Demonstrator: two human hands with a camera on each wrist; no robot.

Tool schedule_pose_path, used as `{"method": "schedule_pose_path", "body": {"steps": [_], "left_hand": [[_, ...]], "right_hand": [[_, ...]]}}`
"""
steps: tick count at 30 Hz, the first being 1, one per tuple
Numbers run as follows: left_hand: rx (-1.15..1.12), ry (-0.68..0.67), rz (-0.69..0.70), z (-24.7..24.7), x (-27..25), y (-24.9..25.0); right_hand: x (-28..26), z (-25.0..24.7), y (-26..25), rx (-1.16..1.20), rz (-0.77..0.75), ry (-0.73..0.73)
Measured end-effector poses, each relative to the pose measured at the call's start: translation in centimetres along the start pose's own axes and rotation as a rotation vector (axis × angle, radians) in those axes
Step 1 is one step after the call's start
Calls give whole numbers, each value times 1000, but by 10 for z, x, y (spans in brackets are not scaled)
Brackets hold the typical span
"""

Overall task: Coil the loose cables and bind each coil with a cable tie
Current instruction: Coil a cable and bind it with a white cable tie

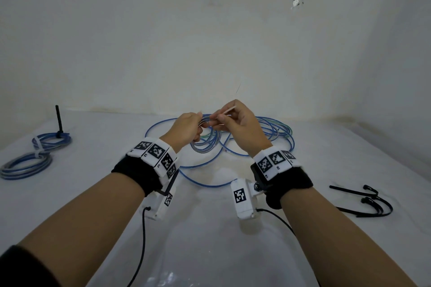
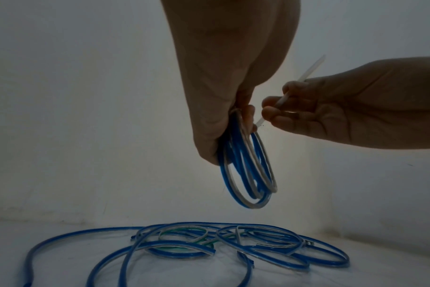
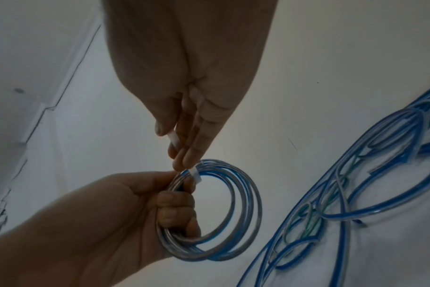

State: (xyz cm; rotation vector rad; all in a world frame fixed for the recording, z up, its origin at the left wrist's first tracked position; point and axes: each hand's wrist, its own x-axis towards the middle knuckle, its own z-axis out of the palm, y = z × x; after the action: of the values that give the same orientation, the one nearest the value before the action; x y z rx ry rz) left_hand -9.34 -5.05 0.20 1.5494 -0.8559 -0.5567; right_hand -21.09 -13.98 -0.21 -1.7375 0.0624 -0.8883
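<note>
My left hand grips the coil; right hand pinches the white tie, apparently looped over the strands directly below my fingertips.

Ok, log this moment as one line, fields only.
step: binding coil | left hand: grips blue coil | right hand: pinches white cable tie wrapped on coil | done: two tied coils | loose cables remain

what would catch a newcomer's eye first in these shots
Mid-table, above a sprawl of loose blue cable, the left hand grips a small coil while the right hand pinches a white cable tie wrapped round it. Two tied coils lie far left; black cable ties lie right.
</note>
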Motion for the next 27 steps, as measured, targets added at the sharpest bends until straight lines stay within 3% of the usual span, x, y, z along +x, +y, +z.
{"method": "schedule_pose_path", "body": {"steps": [10, 17, 21, 27], "left_hand": [[24, 55, 28, -2, 3, -2], [192, 63, 219, 4, 2, -8], [317, 81, 324, 2, -1, -9], [383, 149, 346, 0, 3, -9]], "right_hand": [[-8, 6, -2, 131, 66, -9], [-1, 15, -4, 122, 116, 190], [-2, 19, -3, 99, 124, 213], [-4, 18, -4, 145, 186, 233]]}}
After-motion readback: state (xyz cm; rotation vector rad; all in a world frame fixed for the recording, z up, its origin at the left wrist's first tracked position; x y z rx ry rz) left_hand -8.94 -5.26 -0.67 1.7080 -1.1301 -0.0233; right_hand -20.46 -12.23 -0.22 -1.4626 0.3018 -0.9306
